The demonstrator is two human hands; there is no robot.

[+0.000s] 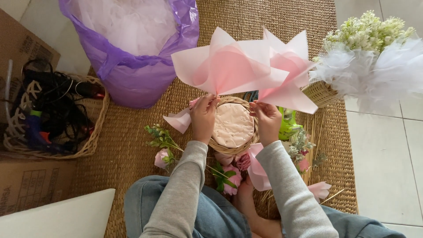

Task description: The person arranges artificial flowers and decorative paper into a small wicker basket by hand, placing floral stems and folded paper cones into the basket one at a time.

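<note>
Pink translucent wrapping paper sheets (246,66), folded into pointed fans, stand upright at the far rim of the small round woven basket (233,125), which sits on the woven straw mat (273,26) directly in front of the seated person. The left hand (203,115) pinches the base of the left-side fan, fingers closed together on the paper. The right hand (265,117) grips the base of the right-side fan in the same way, fingers clamped on it.

Progress, as judged from the layout: the basket holds a pale filler block with nothing inserted in it. Two paper fans are positioned at the back rim. Further folded pink paper pieces (179,120) lie beside the basket, unused. Pink artificial roses (231,178) and green sprigs (159,136) lie loose on the mat near the knees, not yet placed.

Packages and containers:
- Purple plastic bag (132,70), upper left, open, holding white material.
- Flat brown cardboard (26,48), far left, with dark print; a second piece lies lower left.
- Open-weave wicker tray (94,132), left, holding black cables.
- Finished basket with white tulle and pale green flowers (365,48), upper right.
</note>
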